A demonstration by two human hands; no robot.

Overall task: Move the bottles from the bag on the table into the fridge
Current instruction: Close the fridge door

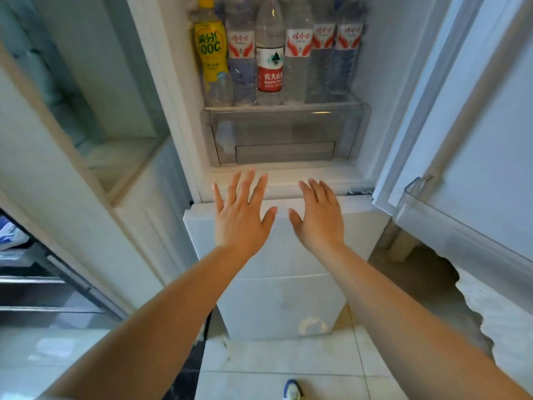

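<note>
- Six bottles (274,53) standing in the fridge (375,82), above its drawer (285,134).
- Left hand (240,215), right hand (318,216) hovering, fingers spread, grasping nothing.
- Bag unseen; remainder unknowable.

We take this for a home kitchen. Evidence: a household fridge (288,180) stands open, its door (476,111) swung to the right, with store-bought drink bottles (269,50) upright in a row on a shelf above a clear plastic drawer (284,134). White panelled cabinetry (144,215) adjoins the fridge on the left. The floor (288,359) is pale glossy tile. We note a shoe tip (292,389) at the bottom edge.
</note>
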